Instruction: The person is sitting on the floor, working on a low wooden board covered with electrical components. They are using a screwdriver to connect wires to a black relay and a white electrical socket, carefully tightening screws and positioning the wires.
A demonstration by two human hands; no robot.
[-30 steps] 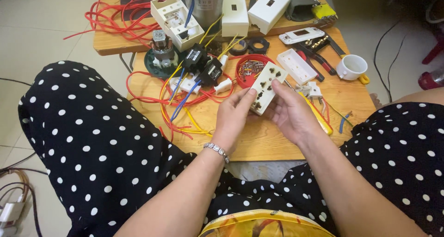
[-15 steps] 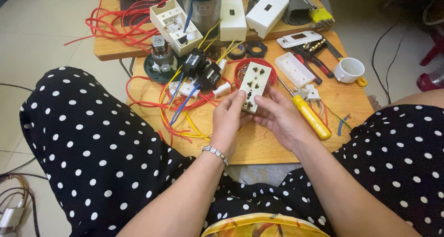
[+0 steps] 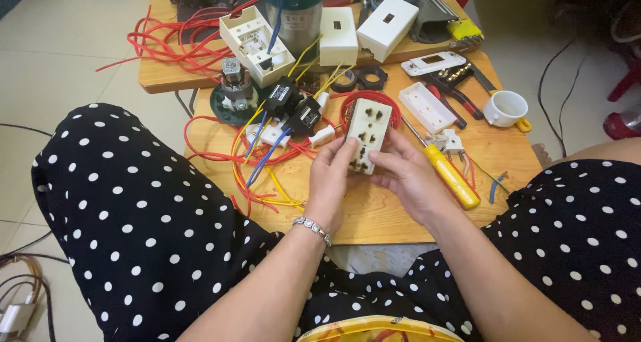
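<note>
Both hands meet over the near half of the low wooden bench (image 3: 374,215), gripping a cream socket plate (image 3: 366,135) held face-up just above the boards. The left hand (image 3: 332,182) is closed on the plate's left lower edge, thumb pressed against its side; the right hand (image 3: 407,178) clasps the lower right edge, fingertips on the face. Directly right of the right hand a yellow-handled screwdriver (image 3: 453,176) lies slanted, its handle end near the bench's front right edge. Left of the hands a tangle of red and yellow wires (image 3: 254,175) spreads to the bench's left edge and spills past it. Behind the plate sit a red wire coil (image 3: 394,111), black relays (image 3: 294,108) and a small motor (image 3: 232,88). Farther right are a white cover plate (image 3: 426,106), pliers (image 3: 454,98) and a white cup (image 3: 505,108) near the right edge. The barest stretch of bench is the front strip beneath the wrists, between the two polka-dotted knees.
</note>
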